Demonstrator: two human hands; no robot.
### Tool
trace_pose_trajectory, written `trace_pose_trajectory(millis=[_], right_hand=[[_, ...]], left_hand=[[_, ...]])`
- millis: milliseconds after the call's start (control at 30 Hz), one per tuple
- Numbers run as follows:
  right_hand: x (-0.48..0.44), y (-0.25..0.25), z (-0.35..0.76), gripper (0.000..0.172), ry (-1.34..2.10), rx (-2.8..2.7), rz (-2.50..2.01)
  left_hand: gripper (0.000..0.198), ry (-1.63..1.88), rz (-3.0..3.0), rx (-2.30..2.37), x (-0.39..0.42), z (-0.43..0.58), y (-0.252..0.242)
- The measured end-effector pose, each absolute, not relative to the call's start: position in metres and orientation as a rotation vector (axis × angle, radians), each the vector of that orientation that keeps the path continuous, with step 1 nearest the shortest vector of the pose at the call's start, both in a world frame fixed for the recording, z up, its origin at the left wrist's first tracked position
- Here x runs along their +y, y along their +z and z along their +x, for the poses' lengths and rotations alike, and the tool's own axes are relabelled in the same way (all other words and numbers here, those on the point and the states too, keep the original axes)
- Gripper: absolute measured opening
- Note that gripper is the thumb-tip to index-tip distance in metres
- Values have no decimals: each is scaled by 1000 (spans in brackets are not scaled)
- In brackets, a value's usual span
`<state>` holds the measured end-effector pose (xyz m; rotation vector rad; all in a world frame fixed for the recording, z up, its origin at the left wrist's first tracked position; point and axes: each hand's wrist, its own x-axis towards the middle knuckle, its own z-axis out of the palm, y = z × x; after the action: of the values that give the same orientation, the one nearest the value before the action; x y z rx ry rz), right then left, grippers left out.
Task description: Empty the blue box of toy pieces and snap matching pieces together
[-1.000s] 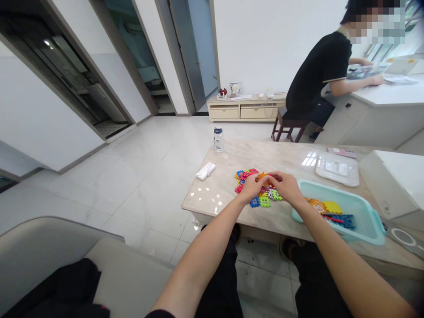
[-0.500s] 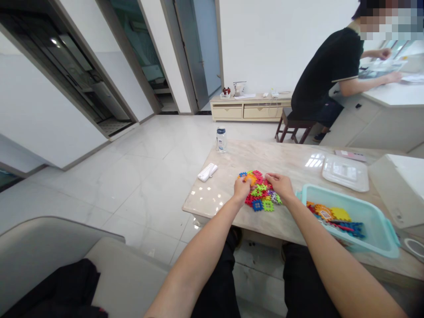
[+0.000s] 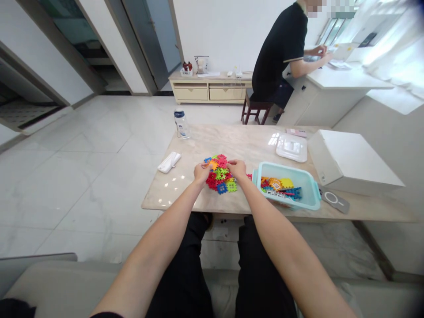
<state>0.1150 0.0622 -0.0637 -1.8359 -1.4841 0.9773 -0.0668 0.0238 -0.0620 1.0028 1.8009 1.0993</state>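
Over table [image 3: 245, 141], left hand [image 3: 200, 172] pinching orange piece [image 3: 213, 165], right hand [image 3: 237, 168] at pink piece [image 3: 221, 160], grip unclear

1. The place looks like a living room in a home.
2. A sofa [image 3: 66, 285] stands before a table [image 3: 245, 139], where colourful toy pieces [image 3: 221, 174] lie.
3. Along the wall [image 3: 221, 31] is a low cabinet [image 3: 212, 92].
4. There are also a door [image 3: 142, 39], a shiny tiled floor [image 3: 92, 152] and a white curtain [image 3: 399, 64].
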Motion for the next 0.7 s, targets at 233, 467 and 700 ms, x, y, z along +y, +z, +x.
trace_pose_trajectory(millis=[233, 467, 700], right_hand=[[56, -44, 110, 28, 929, -1725, -1710], [30, 19, 172, 31, 562, -1877, -1481], [-9, 28, 291, 40, 232, -1767, -1818]], left_hand=[[24, 850, 1246, 1936, 20, -77, -56], [20, 578, 1579, 1989, 8, -81, -27], [28, 479, 1775, 1967, 6, -65, -10]])
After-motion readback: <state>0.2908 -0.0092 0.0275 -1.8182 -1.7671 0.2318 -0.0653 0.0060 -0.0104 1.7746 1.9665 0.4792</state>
